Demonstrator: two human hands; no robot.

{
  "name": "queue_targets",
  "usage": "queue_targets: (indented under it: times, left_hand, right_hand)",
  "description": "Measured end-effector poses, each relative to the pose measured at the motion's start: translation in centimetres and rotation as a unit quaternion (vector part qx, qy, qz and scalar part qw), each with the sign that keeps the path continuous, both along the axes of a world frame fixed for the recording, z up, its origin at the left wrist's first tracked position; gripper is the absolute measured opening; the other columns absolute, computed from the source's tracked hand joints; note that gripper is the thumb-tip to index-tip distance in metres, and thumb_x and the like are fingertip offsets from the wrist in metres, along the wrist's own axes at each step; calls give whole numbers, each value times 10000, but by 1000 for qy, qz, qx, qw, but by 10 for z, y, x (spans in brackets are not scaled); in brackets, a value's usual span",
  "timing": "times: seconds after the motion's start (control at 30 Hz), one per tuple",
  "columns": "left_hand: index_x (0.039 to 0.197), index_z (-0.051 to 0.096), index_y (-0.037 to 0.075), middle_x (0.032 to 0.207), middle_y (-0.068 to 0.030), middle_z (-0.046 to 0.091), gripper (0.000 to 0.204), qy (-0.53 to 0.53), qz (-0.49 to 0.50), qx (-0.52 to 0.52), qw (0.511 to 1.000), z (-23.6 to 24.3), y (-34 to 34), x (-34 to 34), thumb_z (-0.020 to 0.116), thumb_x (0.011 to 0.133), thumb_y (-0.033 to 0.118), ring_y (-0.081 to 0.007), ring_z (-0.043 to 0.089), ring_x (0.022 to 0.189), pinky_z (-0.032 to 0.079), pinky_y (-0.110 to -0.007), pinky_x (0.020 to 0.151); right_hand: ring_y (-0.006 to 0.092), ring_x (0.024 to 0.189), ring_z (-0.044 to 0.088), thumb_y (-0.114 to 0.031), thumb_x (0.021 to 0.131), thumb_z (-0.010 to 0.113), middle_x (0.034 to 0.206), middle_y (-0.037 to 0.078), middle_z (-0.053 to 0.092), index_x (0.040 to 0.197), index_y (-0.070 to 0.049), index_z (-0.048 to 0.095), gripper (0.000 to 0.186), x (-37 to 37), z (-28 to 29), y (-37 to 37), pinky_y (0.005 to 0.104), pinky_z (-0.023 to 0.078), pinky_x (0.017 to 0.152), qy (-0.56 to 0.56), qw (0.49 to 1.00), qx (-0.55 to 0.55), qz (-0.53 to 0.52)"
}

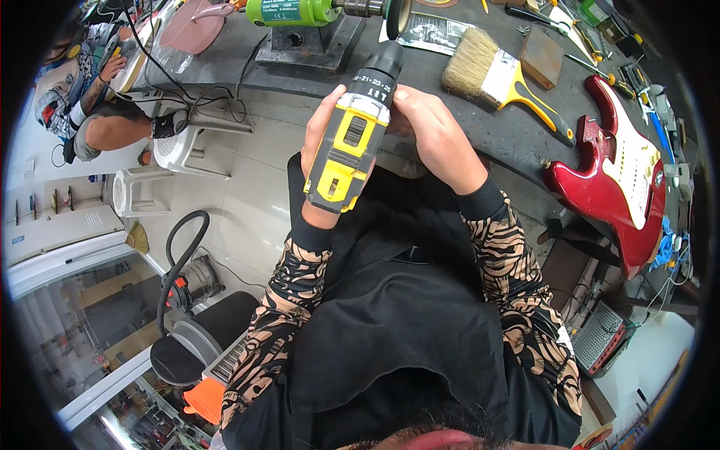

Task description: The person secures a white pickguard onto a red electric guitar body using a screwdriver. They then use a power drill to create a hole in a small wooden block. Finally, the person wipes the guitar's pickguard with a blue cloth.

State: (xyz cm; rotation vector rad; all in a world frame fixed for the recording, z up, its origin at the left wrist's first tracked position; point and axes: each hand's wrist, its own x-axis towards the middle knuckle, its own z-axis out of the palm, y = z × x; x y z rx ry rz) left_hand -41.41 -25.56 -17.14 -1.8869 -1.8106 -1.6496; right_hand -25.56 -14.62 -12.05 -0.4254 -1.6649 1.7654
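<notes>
A yellow and black cordless drill [343,154] points away from me, held just off the near edge of the dark bench [187,75]. My left hand [319,127] is wrapped round its left side, much of it hidden behind the drill. My right hand [439,142] grips it from the right, thumb at the black collar below the chuck; the other fingers are mostly hidden. Beyond sits a green bench grinder [292,15] with a wheel on its spindle. To the right lie a wide paintbrush [480,71], a brown block [540,56] and a glossy red guitar body [607,187].
At far left a person [105,127] works at the bench, one leg beside white plastic stools [191,150]. Cables hang from the bench edge. A vacuum cleaner [195,281] and a black seat [206,337] stand at lower left. Several hand tools [592,64] lie at the bench's right.
</notes>
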Motion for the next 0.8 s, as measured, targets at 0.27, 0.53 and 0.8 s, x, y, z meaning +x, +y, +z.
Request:
queue_targets:
  times: [0.27,0.53,0.8]
  left_hand:
    - [1478,550,2,1491,-134,575,694,-2,39,24,999,4,6,6,817,836,-7,-284,655,1299,541,-361,1093]
    - [1486,538,-7,1516,-149,552,707,-15,30,12,999,7,2,6,819,837,1,-296,651,1307,536,-368,1101]
    - [1552,418,0,1593,-186,471,765,-12,10,-31,999,3,-5,4,788,885,49,-304,523,1416,410,-406,1195]
  right_hand:
    - [213,988,734,-260,1168,416,1073,134,739,1189,75,645,406,-3,-8,5,353,599,905,5,999,-34,13]
    - [220,995,740,-271,1169,429,1067,134,744,1172,71,649,407,-3,-5,4,356,602,909,3,999,-41,14]
    - [223,996,743,-278,1169,431,1056,137,746,1161,76,648,415,-4,-11,7,358,602,913,3,999,-39,31]
